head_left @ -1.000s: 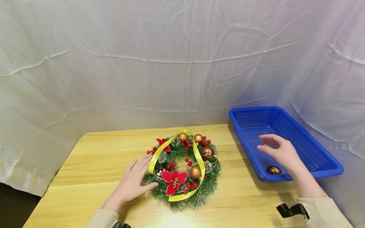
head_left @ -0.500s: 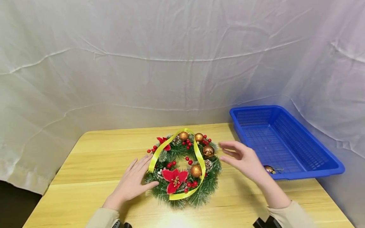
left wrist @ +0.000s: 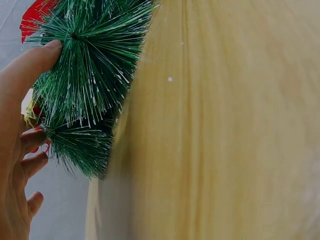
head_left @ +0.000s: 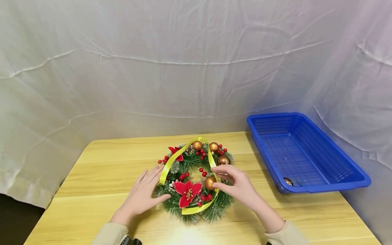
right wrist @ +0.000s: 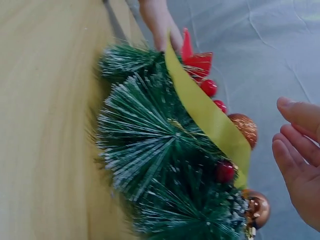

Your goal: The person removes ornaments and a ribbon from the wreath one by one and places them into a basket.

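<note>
- A round green wreath of thin, bristly needles with whitish tips (head_left: 215,212) lies flat on the yellow, wood-streaked surface (head_left: 101,177), between the left hand (head_left: 142,194) and the right hand (head_left: 237,183).
- A shiny, flat yellow ribbon (head_left: 171,165) curves over it. Near the ribbon are a red flower with pointy petals (head_left: 189,193), a rough, glittery gold ball (head_left: 210,183) and a smooth, shiny copper ball (head_left: 224,160).
- A blue plastic basket with tiny holes in its sides (head_left: 266,163) stands on the right. A shiny brown ball (head_left: 288,181) sits in its near corner.
- The left wrist view shows best how the thumb tip touches the needles, which fan out like a brush.
- From the head, the right hand looks right beside the gold ball; the right wrist view shows a gap.
- The left hand's fingers are long and straight, its grip apart.
- The right hand's fingers bend softly, thumb away from them, its grip apart too.
</note>
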Available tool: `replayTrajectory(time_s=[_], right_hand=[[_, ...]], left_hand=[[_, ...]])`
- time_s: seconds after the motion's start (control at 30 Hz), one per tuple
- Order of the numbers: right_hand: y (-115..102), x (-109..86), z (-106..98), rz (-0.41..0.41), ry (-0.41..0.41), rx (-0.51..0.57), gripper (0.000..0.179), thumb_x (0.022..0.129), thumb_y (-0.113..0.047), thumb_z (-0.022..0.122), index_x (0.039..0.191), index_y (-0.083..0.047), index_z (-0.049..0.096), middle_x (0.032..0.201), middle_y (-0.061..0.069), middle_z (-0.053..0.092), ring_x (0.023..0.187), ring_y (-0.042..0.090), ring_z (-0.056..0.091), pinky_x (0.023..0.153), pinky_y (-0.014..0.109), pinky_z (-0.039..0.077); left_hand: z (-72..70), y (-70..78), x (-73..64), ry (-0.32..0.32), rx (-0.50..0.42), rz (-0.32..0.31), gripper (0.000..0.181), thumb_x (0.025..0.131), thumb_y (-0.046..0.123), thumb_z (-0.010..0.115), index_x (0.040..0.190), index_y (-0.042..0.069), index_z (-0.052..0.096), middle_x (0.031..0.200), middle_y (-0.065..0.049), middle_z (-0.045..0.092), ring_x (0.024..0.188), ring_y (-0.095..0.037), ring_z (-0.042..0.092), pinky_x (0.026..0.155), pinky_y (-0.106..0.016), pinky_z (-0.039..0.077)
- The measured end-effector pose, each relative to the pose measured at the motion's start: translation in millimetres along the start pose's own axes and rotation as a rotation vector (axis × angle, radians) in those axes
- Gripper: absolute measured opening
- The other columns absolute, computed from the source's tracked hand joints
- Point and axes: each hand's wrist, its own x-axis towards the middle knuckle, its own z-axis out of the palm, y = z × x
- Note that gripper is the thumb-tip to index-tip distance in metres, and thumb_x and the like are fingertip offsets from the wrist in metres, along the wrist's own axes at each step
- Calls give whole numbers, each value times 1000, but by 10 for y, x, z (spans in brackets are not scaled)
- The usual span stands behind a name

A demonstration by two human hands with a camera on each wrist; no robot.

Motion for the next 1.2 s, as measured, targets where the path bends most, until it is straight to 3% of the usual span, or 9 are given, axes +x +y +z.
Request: replayTrajectory(time_s=[0.37, 0.77, 1.2], right_hand=[[78, -11, 117, 56, -20, -180, 46, 76, -11, 79, 119, -5, 63, 117, 5, 63, 104, 22, 63, 92, 29, 49], [136, -18, 166, -50, -22, -444, 49, 74, -10, 82, 119, -9, 64, 119, -3, 61, 104, 15, 60, 87, 32, 52], [140, -21, 181, -78, -10, -451, 39, 78, -13, 79, 115, -11, 66, 116, -9, 61, 108, 11, 58, 91, 33, 51]], left_hand=[[9, -2, -3, -15, -4, -24, 93, 84, 69, 52, 152, 10, 25, 157, -2, 23, 142, -27, 23, 114, -50, 12], [19, 0, 1, -6, -5, -22, 94, 84, 68, 53, 152, 11, 25, 157, -3, 23, 142, -25, 24, 114, -51, 12], [21, 7, -1, -3, -17, -27, 93, 84, 67, 54, 151, 9, 25, 157, -3, 22, 142, -26, 23, 115, -48, 10]])
